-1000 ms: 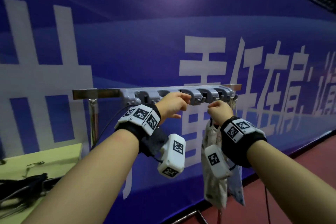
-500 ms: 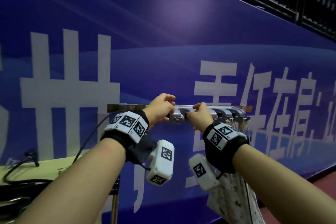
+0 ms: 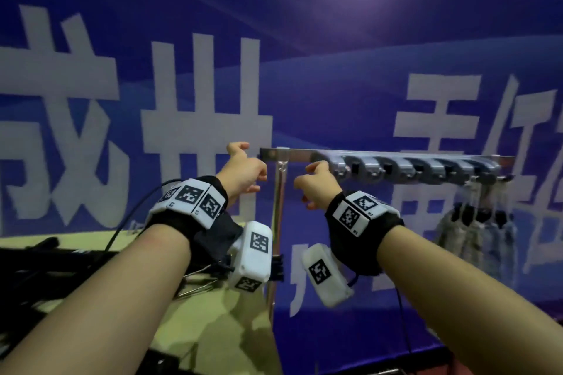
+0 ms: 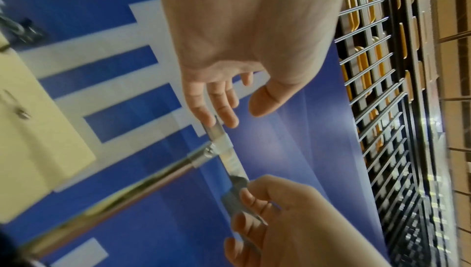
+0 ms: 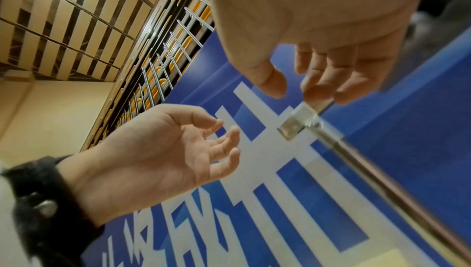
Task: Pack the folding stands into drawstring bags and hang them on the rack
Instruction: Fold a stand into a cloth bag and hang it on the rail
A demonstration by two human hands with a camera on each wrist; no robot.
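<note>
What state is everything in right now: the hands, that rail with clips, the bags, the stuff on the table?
Left hand: empty, fingers loosely curled, just off the rail's end.
Right hand: fingers resting on the rail, holding no bag.
Rack rail: level on its upright pole.
Clips: bunched along the rail.
Drawstring bags: hanging at the far right, tops cinched.
Black stands: lying on the table, unpacked.

There are two hands: the left hand [image 3: 243, 172] and the right hand [image 3: 316, 187]. There is one metal rack [image 3: 300, 155] with about six gray hooks [image 3: 402, 166]. About four bags [image 3: 475, 240] hang from it, but they are blurry.
</note>
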